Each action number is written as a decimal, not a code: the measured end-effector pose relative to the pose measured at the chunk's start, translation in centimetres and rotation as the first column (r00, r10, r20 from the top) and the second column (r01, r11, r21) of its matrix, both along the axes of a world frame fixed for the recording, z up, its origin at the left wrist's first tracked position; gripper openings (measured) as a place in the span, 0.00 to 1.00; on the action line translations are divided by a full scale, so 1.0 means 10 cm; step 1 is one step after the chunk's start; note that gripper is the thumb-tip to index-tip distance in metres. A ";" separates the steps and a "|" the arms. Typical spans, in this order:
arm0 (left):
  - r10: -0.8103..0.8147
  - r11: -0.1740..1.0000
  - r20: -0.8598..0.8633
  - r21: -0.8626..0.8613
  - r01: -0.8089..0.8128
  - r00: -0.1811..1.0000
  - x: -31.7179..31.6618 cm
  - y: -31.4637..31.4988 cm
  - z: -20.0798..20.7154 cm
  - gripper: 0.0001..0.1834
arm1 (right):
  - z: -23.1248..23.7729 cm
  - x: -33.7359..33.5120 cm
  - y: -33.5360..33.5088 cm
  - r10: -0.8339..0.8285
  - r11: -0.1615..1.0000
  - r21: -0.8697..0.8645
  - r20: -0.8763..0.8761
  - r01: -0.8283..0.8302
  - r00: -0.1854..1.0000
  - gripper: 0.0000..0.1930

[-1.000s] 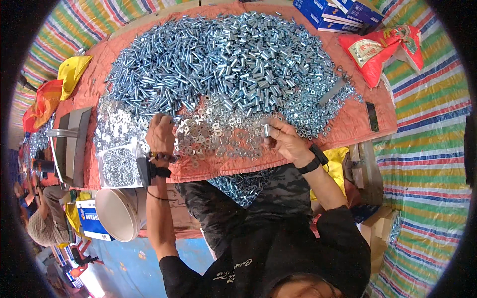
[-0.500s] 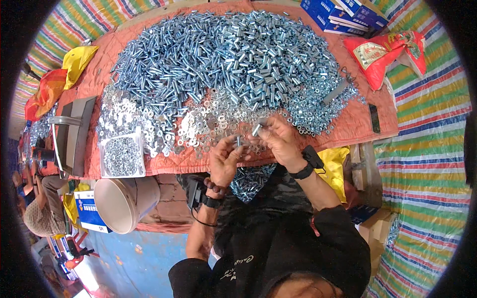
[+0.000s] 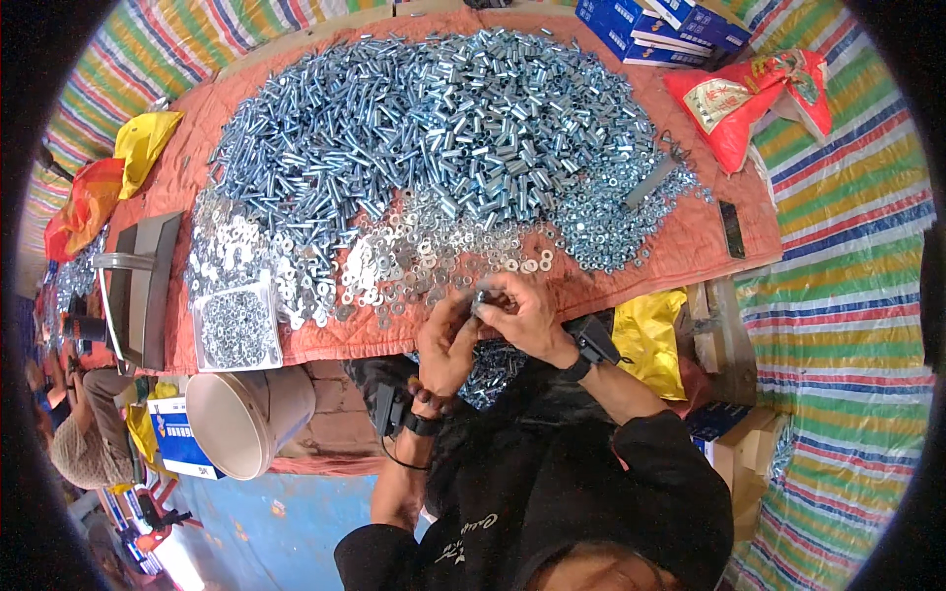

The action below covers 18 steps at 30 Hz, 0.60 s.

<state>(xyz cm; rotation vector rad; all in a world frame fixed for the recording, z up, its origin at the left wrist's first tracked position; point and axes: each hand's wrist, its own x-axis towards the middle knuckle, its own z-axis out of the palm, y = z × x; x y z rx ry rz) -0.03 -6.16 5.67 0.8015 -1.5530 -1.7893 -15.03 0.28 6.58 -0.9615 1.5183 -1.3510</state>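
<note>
My left hand (image 3: 448, 340) and my right hand (image 3: 520, 315) meet just past the table's front edge. Both are closed, fingertips pinching small metal parts (image 3: 481, 298) between them. A bolt is in the left fingers and a metal sleeve in the right; the fingers cover most of both. Beyond the hands lie loose flat washers (image 3: 394, 271). Behind those rises a wide heap of thin bolts (image 3: 305, 128) on the left and metal sleeves (image 3: 512, 128) on the right. Small nuts (image 3: 606, 222) are spread at the heap's right end.
A white tray of small rings (image 3: 238, 330) sits at the front left, beside a grey metal scoop (image 3: 148, 286). Below stands a beige bucket (image 3: 229, 424). Metal parts (image 3: 488, 374) fill my lap. Blue boxes (image 3: 660, 30) and a red bag (image 3: 744, 103) are at the far right.
My hands have come together and drawn slightly toward me. The sleeve in the right hand and the bolt in the left, apart before, now meet between the fingertips.
</note>
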 end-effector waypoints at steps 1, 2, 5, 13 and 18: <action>0.014 0.982 -0.175 0.189 0.020 0.984 0.00 0.02 -0.03 0.20 | 0.04 0.02 0.00 -0.002 1.000 -0.002 -0.002 0.002 1.000 0.19; 0.011 0.982 -0.177 0.187 0.023 0.984 0.01 0.03 -0.07 0.20 | 0.06 0.03 -0.01 -0.016 0.998 -0.062 -0.166 0.005 0.986 0.19; 0.091 0.911 -0.317 0.410 0.051 0.944 -0.01 0.10 -0.05 0.19 | -0.04 -0.02 0.07 -0.016 0.987 -0.155 -0.387 -0.048 0.922 0.22; 0.202 0.907 -0.280 0.415 -0.071 0.938 0.09 0.40 -0.43 0.18 | -0.15 0.10 0.17 0.028 0.938 -0.255 -0.620 -0.235 0.784 0.26; 0.218 0.872 -0.189 0.479 -0.104 0.957 0.17 0.45 -0.53 0.17 | -0.28 -0.38 0.26 -0.053 0.999 -0.026 -0.591 0.047 0.805 0.09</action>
